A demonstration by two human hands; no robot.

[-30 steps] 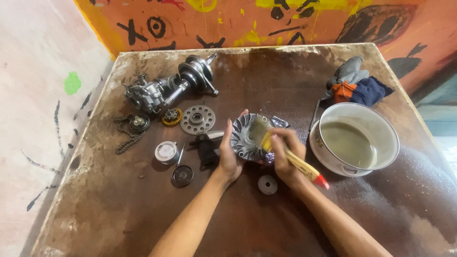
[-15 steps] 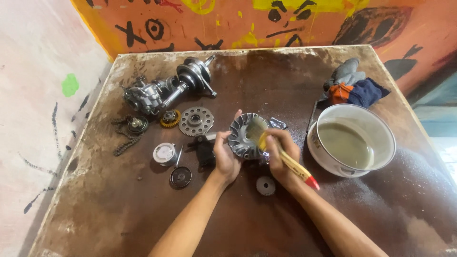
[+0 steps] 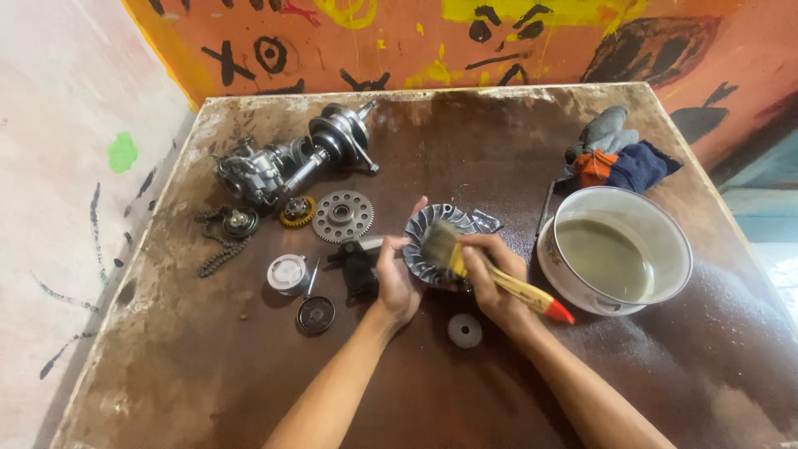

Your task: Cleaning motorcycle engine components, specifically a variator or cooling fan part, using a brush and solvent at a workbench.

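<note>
A worn brown counter (image 3: 208, 374) sits against an orange painted wall (image 3: 499, 41). At its middle I see my left hand (image 3: 397, 278) clamped on the edge of a finned metal disc (image 3: 428, 241), tilting it up. My right hand (image 3: 490, 278) is closed around a yellow-handled paintbrush (image 3: 490, 274), its bristles resting on the disc's face. Just to the right stands a white basin (image 3: 665, 224) of murky liquid. A toothed gear (image 3: 342, 215) and a crankshaft assembly (image 3: 291, 162) lie to the left, a small round part (image 3: 465, 330) near my right wrist.
</note>
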